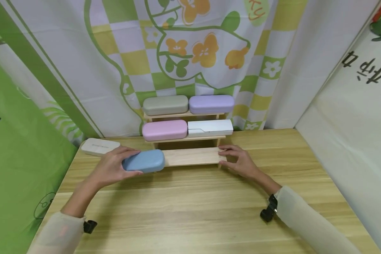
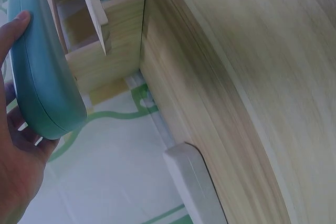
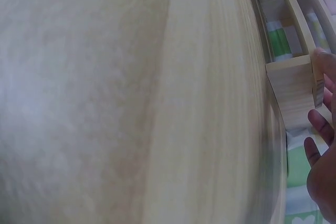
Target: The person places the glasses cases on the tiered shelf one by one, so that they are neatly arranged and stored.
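My left hand (image 1: 114,165) grips a blue glasses case (image 1: 147,161) by its left end, thumb along the front and fingers behind. The case overlaps the left end of the bottom board of a three-tier wooden display rack (image 1: 190,157) in the head view. In the left wrist view the same case (image 2: 44,66) looks teal and sits tilted in the grasp. At the right end of that bottom board, my right hand (image 1: 239,162) holds the board's end between thumb and fingers. The right wrist view shows fingertips right at the board's end (image 3: 318,85).
The top tier bears a grey-green case (image 1: 165,105) and a lavender case (image 1: 211,104). On the middle tier sit a pink case (image 1: 165,130) and a white case (image 1: 210,127). Another white case (image 1: 98,146) lies left on the wooden table (image 1: 190,211). A patterned curtain (image 1: 203,46) hangs behind.
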### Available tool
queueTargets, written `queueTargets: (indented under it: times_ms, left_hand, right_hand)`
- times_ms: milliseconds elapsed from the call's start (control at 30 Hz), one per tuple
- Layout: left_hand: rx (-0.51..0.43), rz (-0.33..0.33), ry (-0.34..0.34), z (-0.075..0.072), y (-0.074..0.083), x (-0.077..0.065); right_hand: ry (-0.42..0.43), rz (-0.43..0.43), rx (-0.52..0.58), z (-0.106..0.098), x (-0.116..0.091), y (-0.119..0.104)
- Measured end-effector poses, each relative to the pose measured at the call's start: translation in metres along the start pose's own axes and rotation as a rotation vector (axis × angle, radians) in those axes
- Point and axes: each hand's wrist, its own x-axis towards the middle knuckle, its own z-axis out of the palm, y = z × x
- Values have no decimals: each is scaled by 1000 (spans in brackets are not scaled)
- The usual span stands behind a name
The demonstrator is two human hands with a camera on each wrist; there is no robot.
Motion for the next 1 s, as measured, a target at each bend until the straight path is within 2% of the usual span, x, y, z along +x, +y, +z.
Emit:
queueTargets:
  times_ms: [333,667,1000]
  left_hand:
    - [-4,-25,-6,9,13,5]
    - [-10,24,26,21,21,13]
    - [-31,16,31,36,32,21]
  right_hand:
    - [3,-13,-38,-2,1,-9]
    - [-24,14,-32,-7,-2,3]
    - [-27,6,-36,-9,-2,5]
